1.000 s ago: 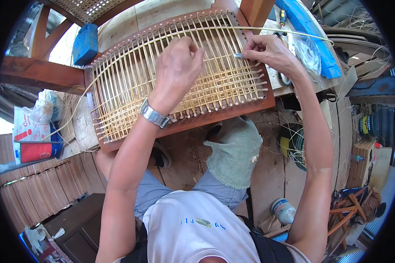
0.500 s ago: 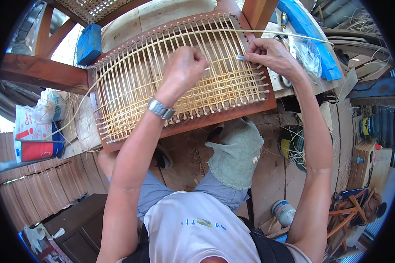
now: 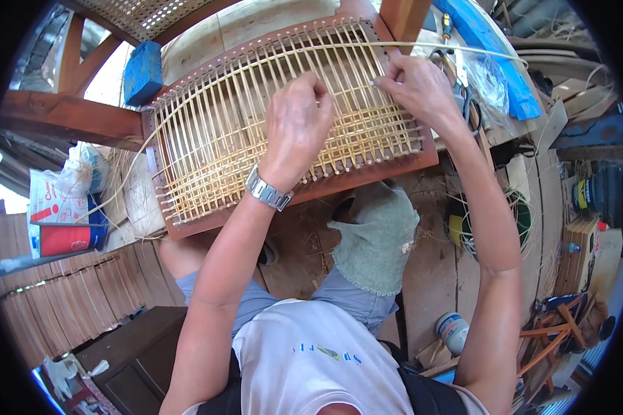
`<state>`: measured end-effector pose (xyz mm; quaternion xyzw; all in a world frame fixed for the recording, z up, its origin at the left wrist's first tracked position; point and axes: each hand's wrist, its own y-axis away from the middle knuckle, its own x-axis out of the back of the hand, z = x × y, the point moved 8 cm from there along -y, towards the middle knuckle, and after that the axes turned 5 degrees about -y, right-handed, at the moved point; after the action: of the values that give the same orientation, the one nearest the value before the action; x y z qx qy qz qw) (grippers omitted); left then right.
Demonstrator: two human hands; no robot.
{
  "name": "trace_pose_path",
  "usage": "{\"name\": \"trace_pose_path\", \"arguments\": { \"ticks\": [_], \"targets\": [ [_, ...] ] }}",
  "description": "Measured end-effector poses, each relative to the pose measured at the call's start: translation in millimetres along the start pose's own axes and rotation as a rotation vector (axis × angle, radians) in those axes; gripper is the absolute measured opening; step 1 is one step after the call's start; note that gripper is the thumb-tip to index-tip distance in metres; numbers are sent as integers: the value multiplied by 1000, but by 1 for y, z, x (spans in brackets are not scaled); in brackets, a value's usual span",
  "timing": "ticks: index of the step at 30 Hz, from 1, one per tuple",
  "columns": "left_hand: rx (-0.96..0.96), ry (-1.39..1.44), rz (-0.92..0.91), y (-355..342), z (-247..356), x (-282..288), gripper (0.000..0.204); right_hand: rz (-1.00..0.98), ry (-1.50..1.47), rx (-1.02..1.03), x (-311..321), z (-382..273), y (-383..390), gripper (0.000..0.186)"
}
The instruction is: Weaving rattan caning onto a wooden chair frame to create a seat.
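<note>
The wooden frame lies at a tilt in front of the person on the desk, with its near rail above the knees. The cane weave is dense along the near side; toward the far rail, mainly the lengthwise strands show. The two hands are apart, both over the right half of the frame. The left hand, above a wristwatch, is positioned over the open strands with its fingers curled inward. Whether its thumb and forefinger are closed, or hold a strand, cannot be told from this angle. The right hand is at the right rail, with thumb and forefinger pinched on a small pale piece, of which only the tip is visible. A loose cane strand crosses beyond both hands. Compared with one second earlier, the left hand has shifted rightward and nearer to the body. The right wrist has moved leftward, exposing more of the scissors beside it, and less of the pale piece projects from the fingertips. The frame remains in place.
</note>
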<state>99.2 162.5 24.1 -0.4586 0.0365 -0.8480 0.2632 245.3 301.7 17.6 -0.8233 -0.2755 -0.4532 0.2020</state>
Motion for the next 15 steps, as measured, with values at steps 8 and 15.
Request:
{"name": "trace_pose_path", "arguments": {
  "ticks": [8,15],
  "targets": [
    [-89,-81,85,8,10,6,9,118,40,-21,25,27,2,31],
    [-130,-86,87,12,10,4,9,45,-98,-15,16,40,3,41]
  ]
}}
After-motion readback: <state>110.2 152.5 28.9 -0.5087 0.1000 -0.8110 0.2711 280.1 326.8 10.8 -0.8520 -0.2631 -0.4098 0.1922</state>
